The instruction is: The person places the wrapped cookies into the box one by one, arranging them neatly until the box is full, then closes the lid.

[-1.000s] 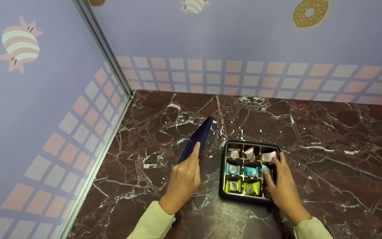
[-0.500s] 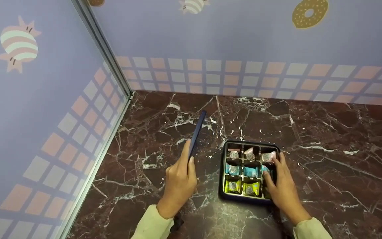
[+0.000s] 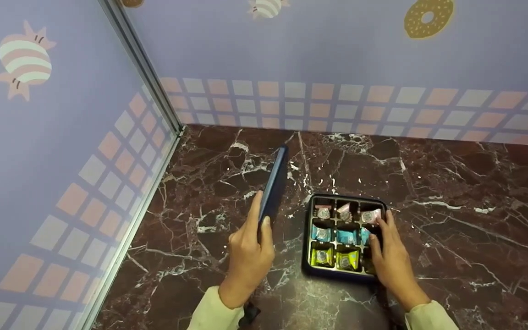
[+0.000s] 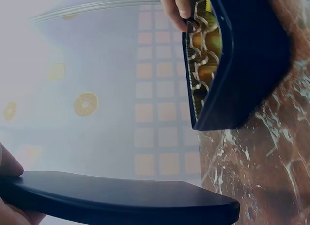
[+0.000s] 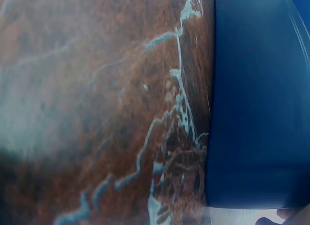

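My left hand (image 3: 248, 250) pinches a flat dark blue lid (image 3: 274, 188) by its near end, thumb on the right face and fingers on the left. The lid stands nearly on edge left of a dark blue square box (image 3: 337, 275), apart from it; the left wrist view has it crossing the bottom. Inside the box a gold-edged divider holds wrapped sweets: pink (image 3: 323, 212) at the back, blue (image 3: 322, 233) in the middle, yellow-green (image 3: 322, 257) in front. With my right hand (image 3: 394, 261) I grip the box's right side, thumb over the inside; it hides part of the right column.
The box rests on a dark brown marbled tabletop (image 3: 465, 229) with white veins. A lilac wall (image 3: 328, 46) with pink and white squares closes off the back. Another such panel (image 3: 85, 137) stands on the left, joined by a metal corner post (image 3: 147, 64).
My left hand has turned the lid from a slant to nearly upright, and its far end has risen. My right thumb has shifted slightly on the box, which stays in place.
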Available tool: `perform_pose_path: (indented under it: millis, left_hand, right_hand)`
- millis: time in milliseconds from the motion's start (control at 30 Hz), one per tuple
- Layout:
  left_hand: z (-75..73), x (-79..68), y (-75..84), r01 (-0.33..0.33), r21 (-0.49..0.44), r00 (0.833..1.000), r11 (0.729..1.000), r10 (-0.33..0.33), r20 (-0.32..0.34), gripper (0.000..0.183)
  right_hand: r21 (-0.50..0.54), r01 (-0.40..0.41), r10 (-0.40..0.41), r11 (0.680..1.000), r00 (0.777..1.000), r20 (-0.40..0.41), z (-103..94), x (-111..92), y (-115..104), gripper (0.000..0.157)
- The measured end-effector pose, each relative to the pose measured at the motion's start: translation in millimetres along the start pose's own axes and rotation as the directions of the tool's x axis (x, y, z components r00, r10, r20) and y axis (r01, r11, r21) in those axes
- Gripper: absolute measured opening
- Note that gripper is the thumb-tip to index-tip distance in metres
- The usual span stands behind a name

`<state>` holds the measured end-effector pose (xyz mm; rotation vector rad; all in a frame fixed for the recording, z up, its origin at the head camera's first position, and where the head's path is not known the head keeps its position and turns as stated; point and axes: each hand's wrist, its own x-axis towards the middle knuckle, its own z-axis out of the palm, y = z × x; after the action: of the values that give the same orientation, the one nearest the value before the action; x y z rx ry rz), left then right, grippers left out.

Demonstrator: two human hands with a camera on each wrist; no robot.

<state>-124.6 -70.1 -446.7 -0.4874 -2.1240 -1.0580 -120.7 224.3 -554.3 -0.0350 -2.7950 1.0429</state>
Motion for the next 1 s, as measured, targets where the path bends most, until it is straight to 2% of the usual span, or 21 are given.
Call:
perform_pose_path:
  millis: [400,600,833,1000]
  left_hand:
    - [8.5,3.0,18.4,0.024,-0.103,0.998,0.994,-0.03,-0.058,0.052]
    - [12.1,3.4,25.3,0.01,-0.115,0.996,0.993,-0.02,-0.086,0.051]
    - [14.1,2.4,30.2,0.026,-0.138,0.997,0.99,-0.036,-0.074,0.05]
    - [16.2,2.9,33.1,0.016,-0.144,0.995,0.99,-0.03,-0.094,0.049]
  right_hand:
    - [0.005,-0.004,0.004,1.0,1.0,-0.009,0.5,-0.5,1.7,0.052]
    - [0.007,0.002,-0.002,1.0,1.0,-0.021,0.1,-0.1,-0.3,0.055]
    - [0.03,-0.035,0.035,0.999,0.999,-0.012,-0.4,0.6,-1.0,0.056]
    - [0.036,-0.042,0.042,0.998,0.999,0.0,-0.6,1.0,0.0,0.058]
